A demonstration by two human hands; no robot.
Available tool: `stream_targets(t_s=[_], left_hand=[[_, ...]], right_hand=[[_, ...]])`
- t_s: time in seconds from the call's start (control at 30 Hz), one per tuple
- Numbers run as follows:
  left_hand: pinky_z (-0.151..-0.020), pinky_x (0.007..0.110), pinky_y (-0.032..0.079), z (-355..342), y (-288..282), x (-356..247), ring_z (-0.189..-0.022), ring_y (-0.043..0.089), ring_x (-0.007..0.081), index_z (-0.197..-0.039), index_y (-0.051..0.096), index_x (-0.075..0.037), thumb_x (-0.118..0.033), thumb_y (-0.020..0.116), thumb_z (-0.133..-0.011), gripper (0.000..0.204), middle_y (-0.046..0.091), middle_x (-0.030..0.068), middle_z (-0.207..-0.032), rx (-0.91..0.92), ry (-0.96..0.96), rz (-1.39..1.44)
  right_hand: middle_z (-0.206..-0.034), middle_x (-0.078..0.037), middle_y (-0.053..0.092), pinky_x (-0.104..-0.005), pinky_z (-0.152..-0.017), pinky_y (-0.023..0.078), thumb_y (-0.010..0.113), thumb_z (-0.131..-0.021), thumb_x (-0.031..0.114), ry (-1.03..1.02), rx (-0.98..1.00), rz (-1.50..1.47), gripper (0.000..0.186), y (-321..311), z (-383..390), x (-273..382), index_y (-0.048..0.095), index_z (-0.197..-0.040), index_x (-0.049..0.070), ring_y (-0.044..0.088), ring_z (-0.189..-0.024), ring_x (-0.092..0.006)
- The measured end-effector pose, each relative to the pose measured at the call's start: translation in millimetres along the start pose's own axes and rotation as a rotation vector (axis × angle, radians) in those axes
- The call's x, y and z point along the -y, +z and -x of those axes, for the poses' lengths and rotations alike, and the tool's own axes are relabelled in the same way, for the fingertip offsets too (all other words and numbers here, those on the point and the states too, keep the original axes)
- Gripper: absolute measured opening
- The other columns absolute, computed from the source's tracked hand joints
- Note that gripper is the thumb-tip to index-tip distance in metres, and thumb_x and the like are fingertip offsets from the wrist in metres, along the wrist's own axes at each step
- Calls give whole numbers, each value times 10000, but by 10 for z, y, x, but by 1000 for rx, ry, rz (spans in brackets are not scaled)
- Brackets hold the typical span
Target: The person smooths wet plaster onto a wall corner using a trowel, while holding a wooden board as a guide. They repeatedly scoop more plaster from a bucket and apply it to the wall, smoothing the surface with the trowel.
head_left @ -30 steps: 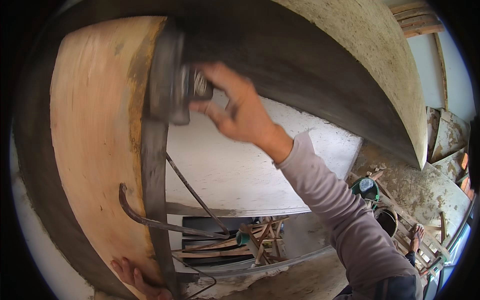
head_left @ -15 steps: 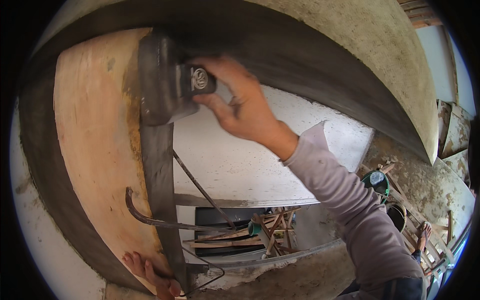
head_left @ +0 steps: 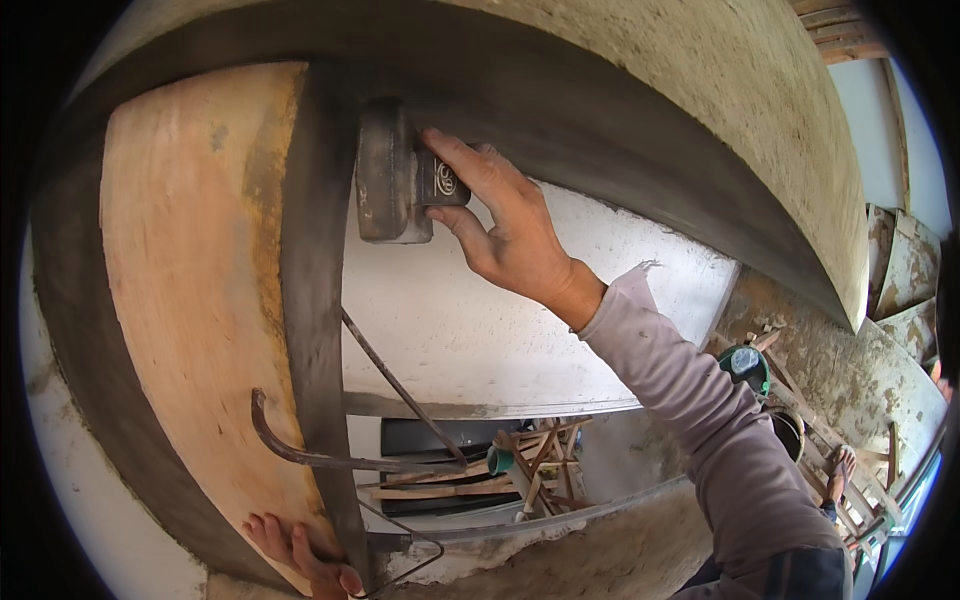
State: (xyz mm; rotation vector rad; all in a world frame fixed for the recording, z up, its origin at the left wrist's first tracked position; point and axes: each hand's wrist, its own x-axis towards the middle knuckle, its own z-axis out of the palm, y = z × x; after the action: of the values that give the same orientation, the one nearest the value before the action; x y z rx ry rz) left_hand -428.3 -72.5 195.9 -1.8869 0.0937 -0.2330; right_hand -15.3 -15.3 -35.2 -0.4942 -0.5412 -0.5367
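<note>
The dark block-shaped tool [head_left: 385, 180] is at the far end of the work, just to the right of the dark strip [head_left: 315, 270] that edges the pale wooden panel [head_left: 190, 240], with its broad body toward the left and its short handle toward the right. The right hand [head_left: 520, 230] pinches that handle, thumb on the near side and fingers on the far side; whether the tool's face meets the dark surface or stands off it, I cannot tell. The left hand [head_left: 300, 555] lies at the near end of the panel, fingers somewhat apart on the wood; whether it also clamps the edge is unclear. The step in hand looks like rubbing or smoothing the dark surface along the panel's edge, with the left hand as a brace. The next move would call for a flat, even face against the strip, light pressure by the wood, and a path clear of the bent metal rod [head_left: 365, 463] that crosses the strip farther toward the near end. Beyond are the dark curved underside [head_left: 600, 140] on the far right, a white surface [head_left: 480, 320] to the tool's near right, and a green bucket [head_left: 760, 378] well to the right.
</note>
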Motion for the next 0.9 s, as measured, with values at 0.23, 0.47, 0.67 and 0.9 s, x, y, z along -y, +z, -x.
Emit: stream_targets(t_s=[0.23, 0.47, 0.67, 0.9], left_hand=[[-1113, 668, 177, 103, 19, 11, -1390, 270, 480, -1395, 412, -21, -661, 129, -943, 833, 337, 275, -1471, 27, -68, -29], [-1107, 684, 168, 161, -29, 13, -1395, 266, 482, -1412, 398, -48, -700, 158, -921, 850, 333, 269, -1478, 89, -93, -57], [-1104, 689, 169, 138, -23, 18, -1389, 273, 493, -1411, 399, -50, -721, 151, -909, 874, 344, 269, -1474, 55, -54, -54], [-1103, 690, 169, 146, -28, 60, -1387, 279, 494, -1411, 405, -56, -739, 133, -898, 897, 357, 270, -1468, 40, -54, -68]], right_hand=[[-926, -158, 564, -421, -710, 498, 679, -819, 36, -109, -36, -37, 602, 119, -153, -68, 476, -1382, 105, 570, -812, -354], [-1098, -173, 634, -343, -790, 508, 758, -750, 3, -132, -93, 60, 616, 150, -300, 0, 525, -1321, 12, 606, -865, -292], [-1127, -155, 641, -393, -766, 536, 714, -782, 46, -35, -69, -18, 598, 223, -333, -60, 535, -1348, 118, 615, -865, -335], [-1042, -137, 650, -356, -733, 527, 725, -758, 19, -70, -111, -93, 584, 296, -347, -185, 565, -1316, 91, 599, -789, -295]])
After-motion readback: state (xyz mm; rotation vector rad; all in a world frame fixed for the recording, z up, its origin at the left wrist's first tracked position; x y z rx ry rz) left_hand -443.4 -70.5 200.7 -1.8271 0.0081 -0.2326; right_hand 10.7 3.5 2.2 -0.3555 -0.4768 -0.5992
